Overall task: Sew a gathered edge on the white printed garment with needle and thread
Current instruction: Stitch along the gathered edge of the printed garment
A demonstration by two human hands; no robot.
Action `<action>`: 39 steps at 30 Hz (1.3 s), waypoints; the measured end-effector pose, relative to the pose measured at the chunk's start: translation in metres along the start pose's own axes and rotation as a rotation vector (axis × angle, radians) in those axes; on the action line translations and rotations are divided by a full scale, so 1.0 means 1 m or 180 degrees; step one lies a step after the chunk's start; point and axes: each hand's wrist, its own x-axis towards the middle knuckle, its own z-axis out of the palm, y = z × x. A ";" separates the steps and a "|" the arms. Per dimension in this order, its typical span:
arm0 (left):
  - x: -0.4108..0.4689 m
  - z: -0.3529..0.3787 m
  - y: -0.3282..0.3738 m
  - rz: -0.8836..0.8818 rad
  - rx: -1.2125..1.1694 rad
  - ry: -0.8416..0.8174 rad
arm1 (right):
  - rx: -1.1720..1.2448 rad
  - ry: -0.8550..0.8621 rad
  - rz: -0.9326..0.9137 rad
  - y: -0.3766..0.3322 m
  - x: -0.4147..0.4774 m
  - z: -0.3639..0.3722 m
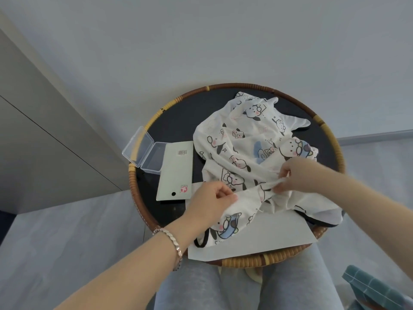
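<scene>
Both hands pinch the white printed garment (pixel 245 148): left hand (pixel 212 201) anchors the hem, right hand (pixel 297 175) bunches it beside (needle unseen), above the white paper sheet (pixel 268 236).

Both hands (pixel 212 198) (pixel 297 175) pinch white printed garment (pixel 241 144) edge on round table (pixel 178 121).

- Garment (pixel 245 139): thin white fabric printed with black-eared cartoon dogs, crumpled on the right half of the round dark tabletop (pixel 178 121).
- Near edge (pixel 252 192): bunched into a narrow roll, pinched at its ends by left hand (pixel 210 202) and right hand (pixel 299 175).
</scene>
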 end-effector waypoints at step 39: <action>-0.029 -0.055 -0.002 0.0792 0.0461 0.0578 | 0.1718 0.0580 -0.1362 -0.054 -0.021 0.036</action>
